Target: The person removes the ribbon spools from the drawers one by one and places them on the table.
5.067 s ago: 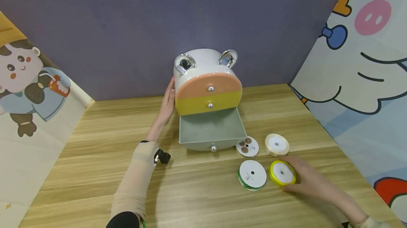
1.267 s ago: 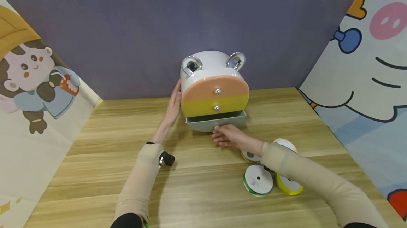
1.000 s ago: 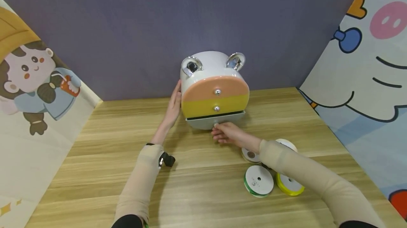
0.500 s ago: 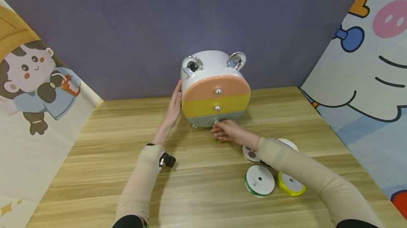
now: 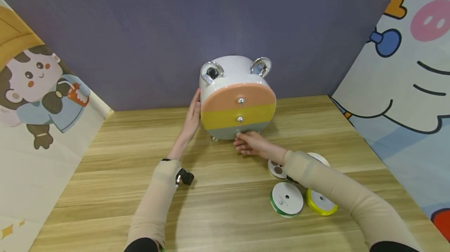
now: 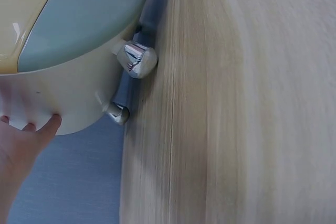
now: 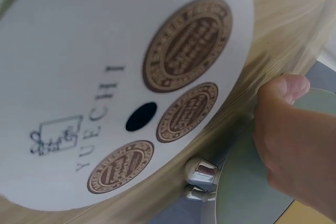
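A small rounded drawer box with a white shell and two silver ear shapes stands against the back wall. Its orange drawer, yellow drawer and bottom grey-green drawer are all flush with the front. My left hand rests with extended fingers on the box's left side. At the bottom drawer, my right hand pinches the knob, largely covered by the thumb and fingers. In the left wrist view, silver feet show under the box.
Ribbon spools lie on the wooden table at right: a green one, a yellow one, one with brown round prints and a pale one. My right forearm passes over some of them. Printed panels flank the table.
The grey-green drawer, pulled far out at first, has slid fully into the box. My right hand left the yellow spool and came to the drawer's knob. My left hand stays on the box's side.
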`<state>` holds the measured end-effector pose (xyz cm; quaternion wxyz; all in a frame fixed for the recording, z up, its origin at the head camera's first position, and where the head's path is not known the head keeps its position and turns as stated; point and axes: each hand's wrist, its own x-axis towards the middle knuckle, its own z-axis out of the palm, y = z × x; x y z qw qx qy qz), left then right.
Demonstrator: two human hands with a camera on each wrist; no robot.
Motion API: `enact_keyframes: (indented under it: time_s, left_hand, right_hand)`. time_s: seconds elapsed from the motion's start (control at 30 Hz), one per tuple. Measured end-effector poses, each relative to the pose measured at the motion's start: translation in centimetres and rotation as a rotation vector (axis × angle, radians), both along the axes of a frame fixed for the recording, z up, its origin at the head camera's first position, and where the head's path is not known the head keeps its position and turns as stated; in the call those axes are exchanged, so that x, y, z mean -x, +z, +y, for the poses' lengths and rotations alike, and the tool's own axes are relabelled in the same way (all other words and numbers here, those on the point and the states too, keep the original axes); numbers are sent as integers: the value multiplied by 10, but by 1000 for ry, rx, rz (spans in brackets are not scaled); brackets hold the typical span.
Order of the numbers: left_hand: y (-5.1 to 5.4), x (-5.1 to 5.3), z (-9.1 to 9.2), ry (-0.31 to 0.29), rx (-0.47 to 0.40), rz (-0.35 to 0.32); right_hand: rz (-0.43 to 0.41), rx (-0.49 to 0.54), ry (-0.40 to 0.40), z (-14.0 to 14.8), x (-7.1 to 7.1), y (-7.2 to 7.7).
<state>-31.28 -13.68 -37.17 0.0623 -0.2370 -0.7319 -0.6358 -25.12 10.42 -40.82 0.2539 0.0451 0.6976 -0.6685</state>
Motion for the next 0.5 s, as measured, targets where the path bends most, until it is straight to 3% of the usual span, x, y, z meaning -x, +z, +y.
enact_keyframes:
  time_s: [0.13,0.17,0.3,0.5]
  left_hand:
    - [-1,0,-2,12,10,-14]
    - [-1,0,-3,20,16,-17]
    - [0,-2,-8,45,36,-42]
    - [-2,-1,-16,34,51,-94]
  right_hand:
    - [-22,-16,-26,1,1,-3]
    - [-42,-43,-45,-1,-3,4]
    - [-46,-28,-43,1,-4,5]
    - [43,-71,7,14,-11,10]
